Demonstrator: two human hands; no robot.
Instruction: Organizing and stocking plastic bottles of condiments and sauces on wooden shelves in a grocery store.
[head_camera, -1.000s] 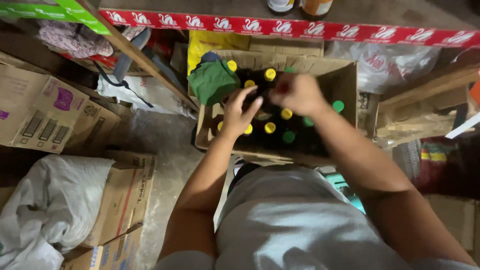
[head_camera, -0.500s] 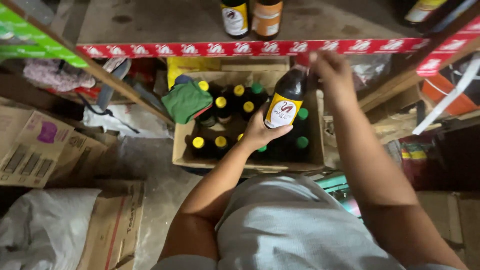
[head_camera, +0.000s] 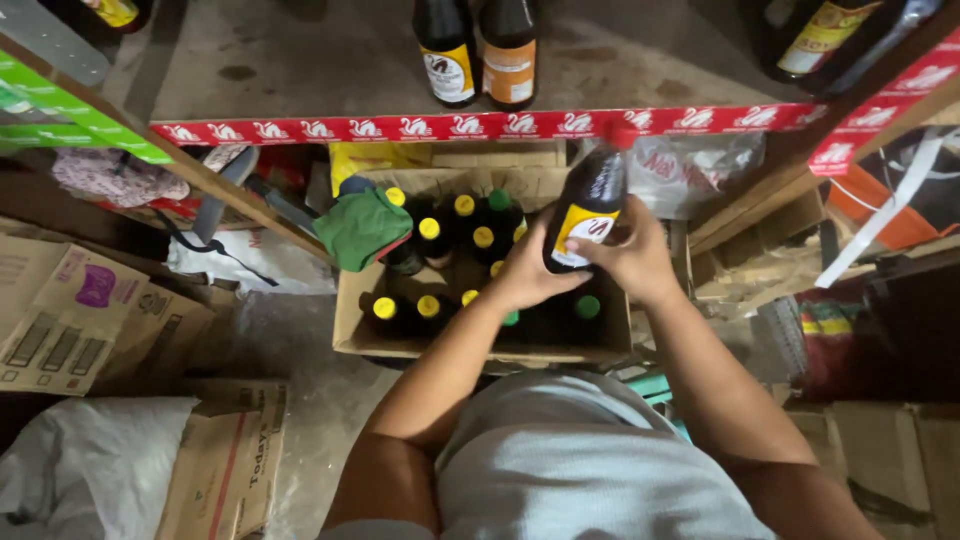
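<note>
Dark bottle (head_camera: 587, 212) in both hands, over cardboard box (head_camera: 350, 325), shelf edge (head_camera: 500, 126) above

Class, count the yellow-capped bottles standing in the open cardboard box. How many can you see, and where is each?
7 yellow caps: three along the back, one mid-box, two front left, one by the left hand. Others may hide beneath the hands and held bottle.

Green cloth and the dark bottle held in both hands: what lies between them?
In the head view, capped bottles standing in the open cardboard box fill the stretch between the green cloth and the held bottle; yellow and green caps show.
</note>
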